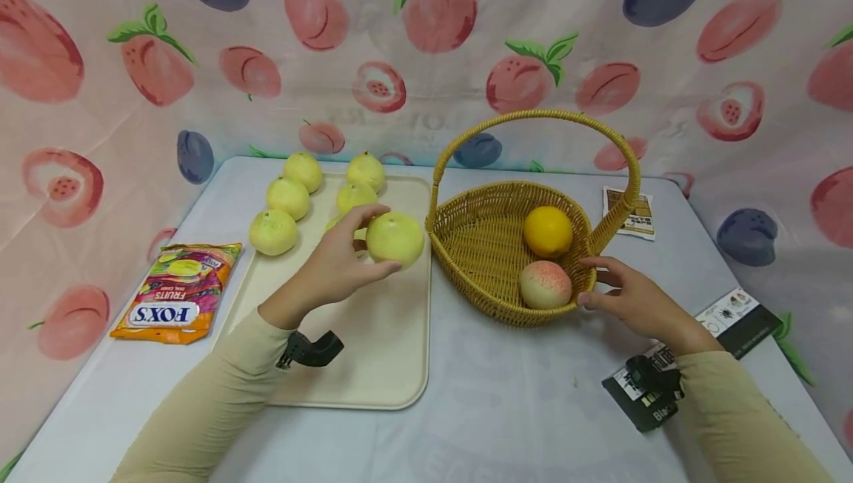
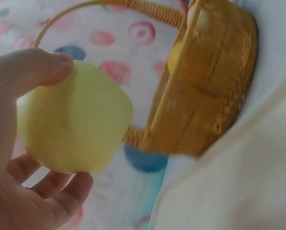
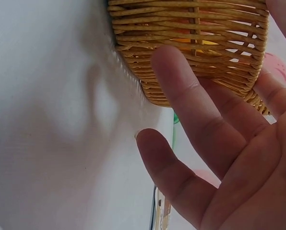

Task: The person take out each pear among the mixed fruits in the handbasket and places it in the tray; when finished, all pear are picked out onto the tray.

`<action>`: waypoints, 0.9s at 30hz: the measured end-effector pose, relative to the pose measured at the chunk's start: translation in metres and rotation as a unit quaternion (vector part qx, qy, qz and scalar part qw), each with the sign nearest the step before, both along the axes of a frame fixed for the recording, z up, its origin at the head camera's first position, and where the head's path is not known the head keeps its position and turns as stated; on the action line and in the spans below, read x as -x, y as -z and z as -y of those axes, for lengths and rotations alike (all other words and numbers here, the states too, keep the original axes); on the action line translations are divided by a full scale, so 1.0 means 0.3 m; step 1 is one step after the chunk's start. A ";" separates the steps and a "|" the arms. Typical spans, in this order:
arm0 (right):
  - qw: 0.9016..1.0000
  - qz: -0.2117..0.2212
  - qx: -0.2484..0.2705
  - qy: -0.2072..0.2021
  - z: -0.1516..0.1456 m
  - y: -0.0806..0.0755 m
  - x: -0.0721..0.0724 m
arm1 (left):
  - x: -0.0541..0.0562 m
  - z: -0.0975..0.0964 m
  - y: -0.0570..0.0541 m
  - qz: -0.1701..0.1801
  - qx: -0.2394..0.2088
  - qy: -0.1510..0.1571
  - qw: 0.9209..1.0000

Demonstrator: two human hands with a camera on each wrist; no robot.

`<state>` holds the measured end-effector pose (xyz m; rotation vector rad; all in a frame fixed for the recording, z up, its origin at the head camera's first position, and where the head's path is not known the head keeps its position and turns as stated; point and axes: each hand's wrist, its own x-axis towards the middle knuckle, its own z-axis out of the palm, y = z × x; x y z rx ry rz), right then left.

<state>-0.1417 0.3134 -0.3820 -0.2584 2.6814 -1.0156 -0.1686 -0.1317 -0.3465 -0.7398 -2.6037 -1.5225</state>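
Observation:
My left hand [image 1: 338,259] grips a pale yellow-green round fruit [image 1: 396,238] between thumb and fingers, above the beige tray [image 1: 373,350]. In the left wrist view the same fruit [image 2: 80,120] looks smooth and slightly angular. Several similar fruits [image 1: 288,198] stand in two rows at the tray's left and back. The woven basket [image 1: 476,235] with a tall handle sits right of the tray. Inside it lie an orange [image 1: 548,232] and a pinkish peach [image 1: 545,284]. My right hand [image 1: 633,304] holds the basket's right rim, with some fingers against the outer wicker [image 3: 229,43].
A bag of Fox's fruit candy [image 1: 176,294] lies left of the tray. A small printed packet [image 1: 629,212] is behind the basket's right side. Dark printed cards [image 1: 740,324] lie near the right forearm. A fruit-patterned cloth [image 1: 380,16] hangs behind the white-covered table.

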 end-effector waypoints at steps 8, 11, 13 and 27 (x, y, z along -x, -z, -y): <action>1.000 -0.005 0.000 0.005 0.002 0.002 -0.001 | -0.013 0.149 0.012 0.034 0.019 -0.071 0.997; 1.000 -0.002 -0.002 0.007 0.002 0.004 -0.001 | -0.016 0.199 0.015 0.045 0.026 -0.096 0.994; 1.000 0.001 -0.004 0.009 0.002 0.005 0.001 | -0.016 0.230 0.015 0.050 0.030 -0.112 0.992; 1.000 0.017 0.006 0.016 0.006 0.001 0.022 | 0.011 0.363 0.057 0.082 0.051 -0.182 0.979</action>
